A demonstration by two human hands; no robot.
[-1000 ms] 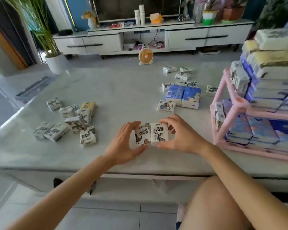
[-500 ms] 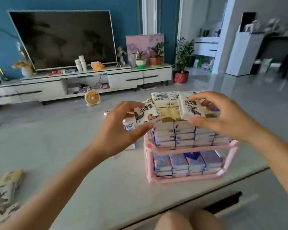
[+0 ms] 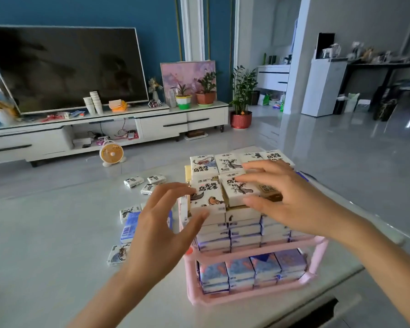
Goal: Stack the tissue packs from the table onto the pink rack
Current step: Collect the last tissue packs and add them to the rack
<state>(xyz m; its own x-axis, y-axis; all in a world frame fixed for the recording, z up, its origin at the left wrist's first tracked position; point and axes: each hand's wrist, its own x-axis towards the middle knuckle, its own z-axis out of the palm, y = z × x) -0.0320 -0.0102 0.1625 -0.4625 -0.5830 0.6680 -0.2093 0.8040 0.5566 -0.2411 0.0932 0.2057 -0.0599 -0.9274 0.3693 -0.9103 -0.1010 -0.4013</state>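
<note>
The two tissue packs I am placing sit on top of the pile on the pink rack (image 3: 318,254), side by side at its near edge. The left pack (image 3: 207,197) and the right pack (image 3: 240,190) both run their long axis from near to far, and the right one looks tilted, not yet flat (its near end seems a little lifted). My left hand (image 3: 161,230) lies just left of and below the left pack, fingers spread, thumb by the pack's near face and fingertips at its left edge; I cannot tell whether it touches. My right hand (image 3: 287,200) is over the right pack, fingers on its top and thumb against its near side, so it has that pack pinched loosely. The right hand is plainly the closer one for the next push, which I judge is to settle this pack level against its neighbour.

The packs are soft rectangular blocks in glossy printed wrap, white with ink drawings. Under them lie blue-edged packs in rows. The rack is pink plastic tube, two tiers, both full. More packs (image 3: 143,183) wait on the pale glossy table (image 3: 57,233) to the left and far left.
</note>
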